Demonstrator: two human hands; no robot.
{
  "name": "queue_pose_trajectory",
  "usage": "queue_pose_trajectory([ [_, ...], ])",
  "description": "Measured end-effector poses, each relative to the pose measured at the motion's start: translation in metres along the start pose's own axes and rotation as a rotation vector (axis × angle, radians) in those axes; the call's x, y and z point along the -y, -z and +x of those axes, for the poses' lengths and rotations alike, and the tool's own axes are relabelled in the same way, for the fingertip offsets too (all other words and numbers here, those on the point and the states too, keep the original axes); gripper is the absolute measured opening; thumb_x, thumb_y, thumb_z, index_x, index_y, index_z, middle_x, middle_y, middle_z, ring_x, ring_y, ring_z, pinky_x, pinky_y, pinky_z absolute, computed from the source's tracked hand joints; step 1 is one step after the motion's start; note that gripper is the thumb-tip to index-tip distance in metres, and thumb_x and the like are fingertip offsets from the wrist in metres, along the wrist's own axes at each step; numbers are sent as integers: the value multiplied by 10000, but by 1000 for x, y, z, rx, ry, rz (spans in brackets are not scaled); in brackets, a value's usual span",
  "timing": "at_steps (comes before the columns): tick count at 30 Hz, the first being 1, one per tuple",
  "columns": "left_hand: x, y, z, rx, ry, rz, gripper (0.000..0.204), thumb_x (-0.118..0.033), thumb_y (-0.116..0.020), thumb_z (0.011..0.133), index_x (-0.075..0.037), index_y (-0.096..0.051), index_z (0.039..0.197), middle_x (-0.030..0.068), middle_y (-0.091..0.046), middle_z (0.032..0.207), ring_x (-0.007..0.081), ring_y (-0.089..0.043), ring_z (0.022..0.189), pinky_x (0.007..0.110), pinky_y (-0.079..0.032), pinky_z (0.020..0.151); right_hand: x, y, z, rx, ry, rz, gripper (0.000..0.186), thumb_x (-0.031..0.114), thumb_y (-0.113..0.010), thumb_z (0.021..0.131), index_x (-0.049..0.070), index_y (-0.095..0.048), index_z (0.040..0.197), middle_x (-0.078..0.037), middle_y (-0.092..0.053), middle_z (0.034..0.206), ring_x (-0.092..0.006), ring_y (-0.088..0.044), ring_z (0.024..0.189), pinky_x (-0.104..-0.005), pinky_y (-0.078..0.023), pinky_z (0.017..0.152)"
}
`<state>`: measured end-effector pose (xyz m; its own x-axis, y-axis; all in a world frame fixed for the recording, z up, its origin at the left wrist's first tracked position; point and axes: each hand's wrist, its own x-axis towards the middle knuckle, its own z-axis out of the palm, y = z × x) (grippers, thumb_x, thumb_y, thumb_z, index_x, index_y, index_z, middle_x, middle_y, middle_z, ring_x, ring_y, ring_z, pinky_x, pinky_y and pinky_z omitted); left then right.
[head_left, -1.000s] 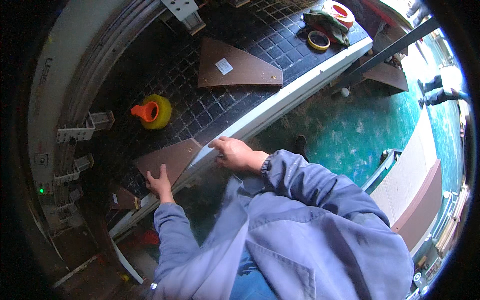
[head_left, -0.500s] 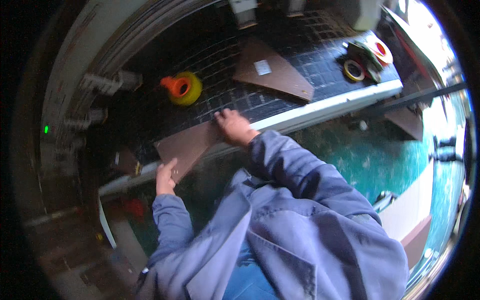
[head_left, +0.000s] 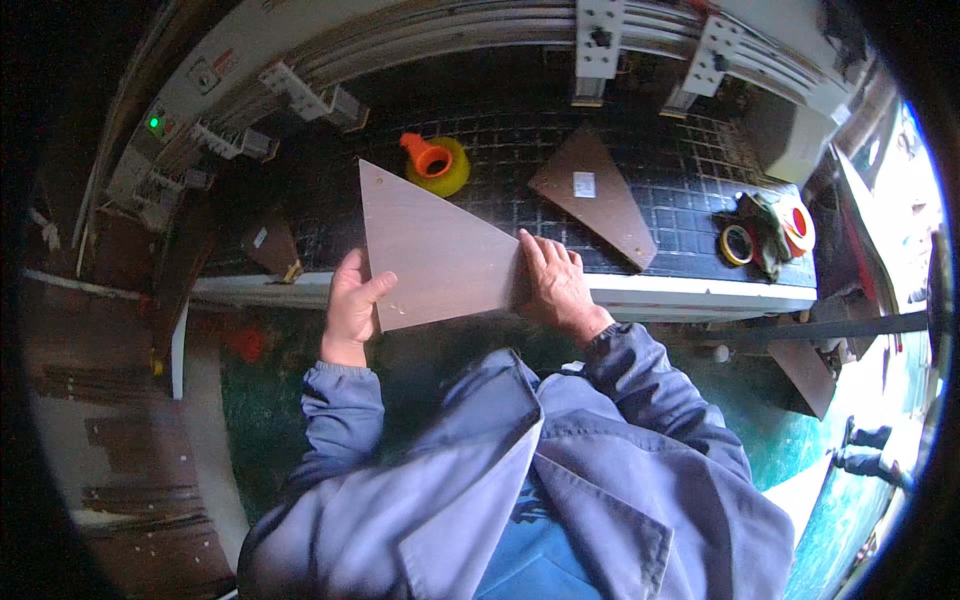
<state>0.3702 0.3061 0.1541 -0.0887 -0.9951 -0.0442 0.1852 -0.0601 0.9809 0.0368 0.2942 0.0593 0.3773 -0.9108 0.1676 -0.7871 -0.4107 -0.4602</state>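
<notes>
My left hand [head_left: 356, 305] grips the left end of a pale brown tapered panel [head_left: 435, 260], thumb on its face, while my right hand [head_left: 552, 285] holds its narrower right end. The panel is raised over the bench's white front edge [head_left: 700, 294]. Just behind it lies a yellow tape roll [head_left: 450, 180] with an orange piece [head_left: 411, 145] on it. To the right, a similar brown board [head_left: 610, 215] with a white label lies on the black gridded bed, and a smaller labelled board [head_left: 270, 245] lies to the left.
Machine rails and brackets [head_left: 597, 40] span the back. At the bench's right end are tape rolls [head_left: 726, 241] and a dark green cloth [head_left: 768, 262]. A dark beam [head_left: 860, 324] juts rightward below. Another person's legs [head_left: 865, 455] show at the far right.
The panel has come up from the bench edge and turned to face me, held between both hands. My view has swung round, so the bench now runs more level across it.
</notes>
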Motion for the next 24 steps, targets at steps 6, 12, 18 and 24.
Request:
queue_pose_trajectory([
  [6, -14, -80, 27, 166, 72, -72, 500, -166, -864, 901, -14, -634, 1318, 93, -716, 1260, 185, -678, 1114, 363, -544, 1005, -20, 69, -51, -62, -69, 146, 1370, 335, -994, 612, -5, -186, 1666, -229, -540, 1377, -419, -581, 1244, -506, -508, 1052],
  [12, -7, -148, 50, 259, 86, -47, 412, -314, -629, 1084, 7, -627, 1341, 106, -716, 1201, 167, -686, 1050, 328, -559, 932, -44, 96, -109, -83, -253, 286, 1308, 271, -962, 612, 6, -208, 1648, -281, -550, 1333, -468, -618, 1182, -517, -548, 1008],
  [18, -14, -208, 63, 295, 44, -72, 534, -470, -534, 1114, -11, -636, 1366, 115, -723, 1180, 187, -708, 1041, 351, -574, 946, -65, 120, -141, -139, -283, 349, 1263, 265, -925, 627, 30, -220, 1648, -277, -546, 1329, -459, -620, 1201, -500, -548, 1035],
  [24, -36, -244, 89, 140, 16, 49, 577, -466, -629, 1077, -20, -595, 1441, 93, -704, 1064, 163, -673, 914, 324, -584, 819, -87, 152, -164, -44, -236, 280, 1248, 261, -923, 628, 26, -233, 1640, -257, -555, 1286, -459, -627, 1159, -499, -555, 1013],
])
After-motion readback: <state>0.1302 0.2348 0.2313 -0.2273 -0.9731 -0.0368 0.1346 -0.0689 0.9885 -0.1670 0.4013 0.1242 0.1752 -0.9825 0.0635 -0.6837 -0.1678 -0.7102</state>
